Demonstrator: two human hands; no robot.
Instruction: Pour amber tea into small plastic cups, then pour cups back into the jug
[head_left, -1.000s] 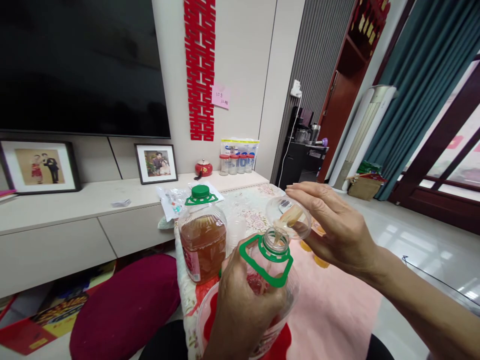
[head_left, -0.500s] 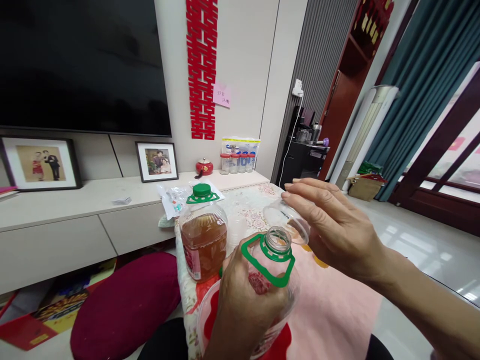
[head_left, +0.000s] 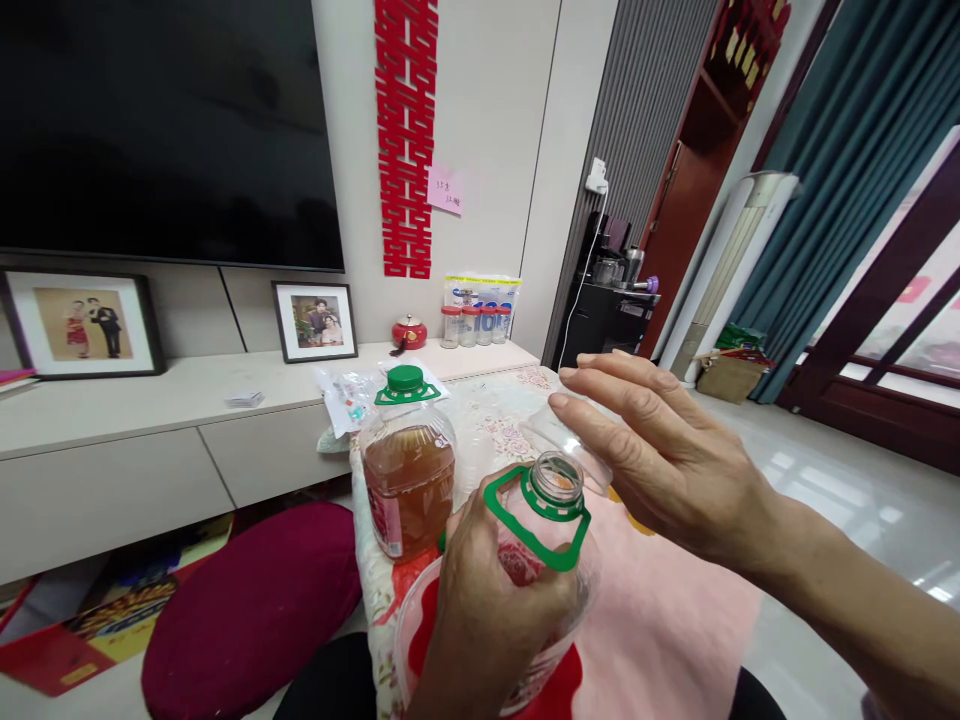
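Note:
My left hand is wrapped round a clear plastic bottle with a green carrying handle at its neck. The bottle's mouth is uncapped and points up, and its base stands over a red and clear round basin. Just above and behind the mouth, my right hand holds a tilted clear plastic cup-like piece; its fingers are long and nearly straight, and the thumb is hidden. To the left stands a matching bottle with a green cap, holding brown liquid.
Clear plastic cups stand behind the bottles on the floral tablecloth. A plastic bag lies at the table's far left corner. Small red-lidded jars and a red pot stand on the cabinet. A maroon cushion is at the left.
My right hand has shifted slightly left, bringing the clear piece a little closer over the bottle mouth. My left hand and the bottle have stayed in place.

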